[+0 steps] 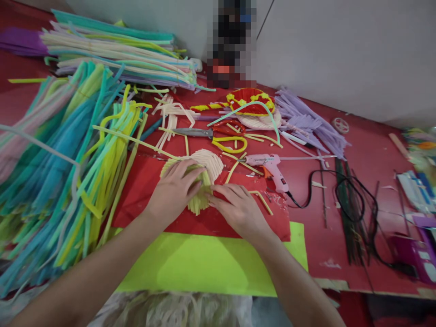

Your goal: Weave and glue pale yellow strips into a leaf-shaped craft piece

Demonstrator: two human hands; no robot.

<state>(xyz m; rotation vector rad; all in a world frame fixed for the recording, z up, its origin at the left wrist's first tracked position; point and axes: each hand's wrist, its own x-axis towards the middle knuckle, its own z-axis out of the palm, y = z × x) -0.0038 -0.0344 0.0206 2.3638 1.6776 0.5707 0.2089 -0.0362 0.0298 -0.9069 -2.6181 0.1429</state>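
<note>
A heart-like piece made of cream and pale yellow pipe cleaners (207, 163) lies on a red sheet (153, 227). My left hand (173, 190) rests over its left part, fingers curled and pressing on the yellow strands. From the right, my right hand (238, 209) grips its lower right edge with the fingertips, which are partly hidden. Just behind are scissors (218, 134) with red and yellow handles. A pink glue gun (267, 165) lies to the right, a glue stick in its back. Cut pale yellow pipe cleaners (262, 202) are scattered about.
Bundles of coloured pipe cleaners (64, 141) fill the left side, with more (119, 50) stacked behind. Purple pipe cleaners (306, 118) and a red-and-yellow round piece (250, 101) lie at the back. A black cord (352, 218) and dark green stems (347, 218) are at right.
</note>
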